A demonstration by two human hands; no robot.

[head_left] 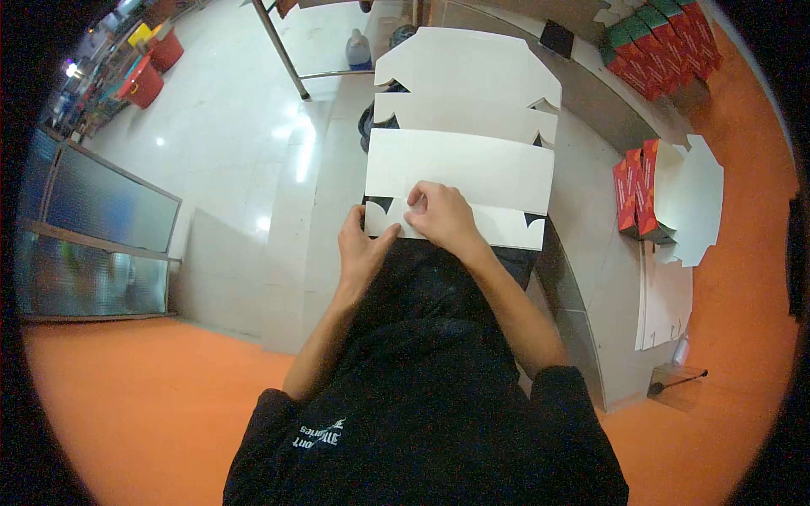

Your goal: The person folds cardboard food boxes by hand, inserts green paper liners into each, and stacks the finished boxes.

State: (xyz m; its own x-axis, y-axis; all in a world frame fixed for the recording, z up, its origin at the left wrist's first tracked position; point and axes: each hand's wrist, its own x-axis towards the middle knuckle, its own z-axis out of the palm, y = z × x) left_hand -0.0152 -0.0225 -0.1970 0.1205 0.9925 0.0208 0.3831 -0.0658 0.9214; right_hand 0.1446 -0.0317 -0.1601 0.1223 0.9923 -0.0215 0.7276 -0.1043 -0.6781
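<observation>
A flat white cardboard box blank [460,160] lies across my lap, its notched flaps and fold lines showing. My left hand [363,250] grips its near left corner, with the thumb on top and the fingers around the left edge. My right hand [440,217] rests on the near panel, right of the left thumb. Its fingers are curled and pinched together at the near fold. Whatever may be between those fingertips is too small to make out.
On the ledge to my right stand red printed boxes [637,190], beside an open white blank [704,202] and stacked white sheets [665,299]. More red and green boxes [662,46] sit farther back. A metal-legged table [287,51] and a bottle [359,51] are ahead.
</observation>
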